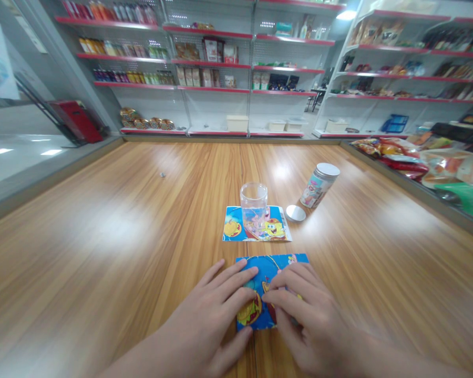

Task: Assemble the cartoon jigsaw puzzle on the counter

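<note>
A blue cartoon jigsaw puzzle [266, 273] lies on the wooden table [122, 236] right in front of me. My left hand [216, 310] lies flat on its left part, fingers stretched out. My right hand [303, 315] rests on its right part, fingers extended and pressed on the pieces. Further back lies a cartoon picture card [236, 228] with an open clear jar [254, 206] standing on it. A round silver lid [295, 212] lies beside the card.
A second jar [319, 186] with a white lid stands tilted at the back right. Snack bags [425, 157] fill a counter along the right edge. Store shelves [213, 68] with goods line the back wall. A small object [162, 174] lies far left on the table.
</note>
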{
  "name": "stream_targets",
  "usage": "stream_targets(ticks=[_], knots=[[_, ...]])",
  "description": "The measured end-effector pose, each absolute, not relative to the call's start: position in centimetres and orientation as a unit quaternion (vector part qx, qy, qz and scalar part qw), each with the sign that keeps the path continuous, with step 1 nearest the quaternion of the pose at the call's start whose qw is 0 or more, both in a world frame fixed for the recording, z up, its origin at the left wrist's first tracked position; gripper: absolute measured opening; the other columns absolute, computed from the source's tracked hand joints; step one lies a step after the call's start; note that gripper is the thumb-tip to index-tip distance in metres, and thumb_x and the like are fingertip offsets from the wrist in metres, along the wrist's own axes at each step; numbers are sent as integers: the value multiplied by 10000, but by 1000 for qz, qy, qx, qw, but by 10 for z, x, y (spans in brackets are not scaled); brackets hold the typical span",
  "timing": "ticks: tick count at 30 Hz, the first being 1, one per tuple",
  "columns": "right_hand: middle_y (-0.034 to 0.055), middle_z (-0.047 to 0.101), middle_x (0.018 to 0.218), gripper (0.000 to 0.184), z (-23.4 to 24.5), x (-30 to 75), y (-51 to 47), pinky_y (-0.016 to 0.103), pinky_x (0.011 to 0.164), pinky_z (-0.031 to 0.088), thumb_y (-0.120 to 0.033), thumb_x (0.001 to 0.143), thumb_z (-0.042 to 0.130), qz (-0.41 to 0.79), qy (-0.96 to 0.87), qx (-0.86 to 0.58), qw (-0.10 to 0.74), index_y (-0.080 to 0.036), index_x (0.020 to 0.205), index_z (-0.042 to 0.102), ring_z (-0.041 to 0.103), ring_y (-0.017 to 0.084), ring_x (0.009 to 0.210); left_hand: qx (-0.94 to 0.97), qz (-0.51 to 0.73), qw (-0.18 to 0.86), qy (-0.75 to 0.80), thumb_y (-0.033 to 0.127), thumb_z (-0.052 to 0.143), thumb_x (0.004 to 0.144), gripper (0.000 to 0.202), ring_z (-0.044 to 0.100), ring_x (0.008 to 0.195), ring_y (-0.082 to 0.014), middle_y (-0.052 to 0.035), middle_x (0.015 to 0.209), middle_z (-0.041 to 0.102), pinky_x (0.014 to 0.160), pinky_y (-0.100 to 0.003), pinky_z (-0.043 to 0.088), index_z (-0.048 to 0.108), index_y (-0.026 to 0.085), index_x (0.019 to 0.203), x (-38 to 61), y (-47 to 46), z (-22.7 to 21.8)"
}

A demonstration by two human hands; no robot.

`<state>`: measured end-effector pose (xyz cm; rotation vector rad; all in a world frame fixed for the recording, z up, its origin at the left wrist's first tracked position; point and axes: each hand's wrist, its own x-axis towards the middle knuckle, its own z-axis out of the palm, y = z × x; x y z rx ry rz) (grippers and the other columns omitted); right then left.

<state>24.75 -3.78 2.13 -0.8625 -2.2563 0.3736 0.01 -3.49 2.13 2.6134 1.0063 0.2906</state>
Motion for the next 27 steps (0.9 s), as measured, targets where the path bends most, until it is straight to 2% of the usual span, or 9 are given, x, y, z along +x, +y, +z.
stream_targets(ticks=[3, 8, 15, 21, 27], knots=[[79, 627, 975, 292, 20, 248, -37, 432, 861, 405, -2, 831, 529, 145, -875, -314, 338, -165, 1040, 652, 504, 222, 900, 916, 103, 162, 353, 305, 514, 947, 393, 276, 1522, -212, 28, 1615, 340, 1246, -577, 257, 472, 319, 1338, 1, -35, 22], [60, 646, 928, 220, 18, 246, -39, 423, 826, 404, -35, 846, 518, 165, -894, -300, 290, -169, 936, 668, 494, 219, 863, 915, 102, 162, 354, 314, 508, 956, 354, 268, 1524, -203, 33, 1605, 357, 1252, -570, 247, 490, 315, 1309, 1, -36, 23], [61, 656, 932, 284, 22, 247, -40, 406, 826, 419, 11, 834, 491, 149, -889, -279, 331, -145, 989, 672, 489, 204, 859, 917, 108, 156, 350, 304, 500, 957, 371, 269, 1524, -204, 28, 1603, 362, 1250, -571, 252, 482, 315, 1328, 1, -34, 22], [52, 665, 956, 253, 21, 246, -40, 434, 878, 443, -17, 831, 517, 164, -902, -290, 274, -162, 960, 680, 508, 212, 884, 918, 110, 157, 348, 295, 504, 955, 375, 291, 1515, -209, 16, 1593, 381, 1247, -560, 265, 490, 310, 1330, 1, -35, 22], [61, 678, 936, 268, 21, 248, -41, 408, 834, 460, 20, 839, 489, 148, -895, -263, 328, -147, 949, 668, 515, 197, 855, 918, 111, 158, 347, 289, 504, 953, 360, 299, 1511, -213, 13, 1592, 382, 1246, -564, 263, 500, 306, 1313, 2, -35, 24]])
